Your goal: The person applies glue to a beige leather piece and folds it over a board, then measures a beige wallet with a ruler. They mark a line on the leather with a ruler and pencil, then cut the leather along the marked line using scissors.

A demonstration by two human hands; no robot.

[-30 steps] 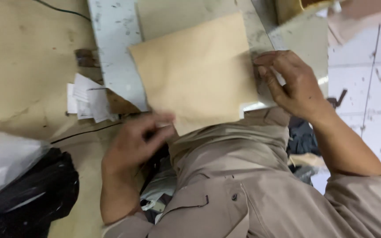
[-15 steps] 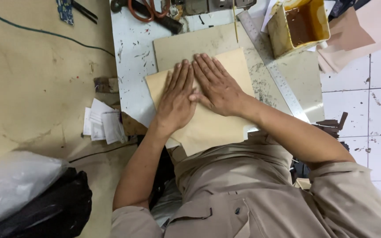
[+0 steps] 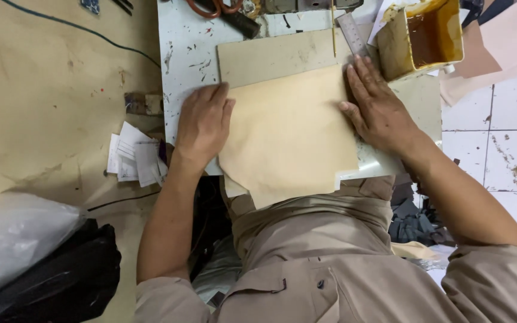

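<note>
The left hand [image 3: 203, 122] lies flat, fingers together, on the tan sheet's [image 3: 288, 134] left edge. The right hand [image 3: 377, 104], fingers slightly spread, presses its right edge.

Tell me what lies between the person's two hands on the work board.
In the head view, only the tan sheet lies between the left hand and the right hand. Both hands rest flat at its side edges, and its middle stretch is bare.
</note>
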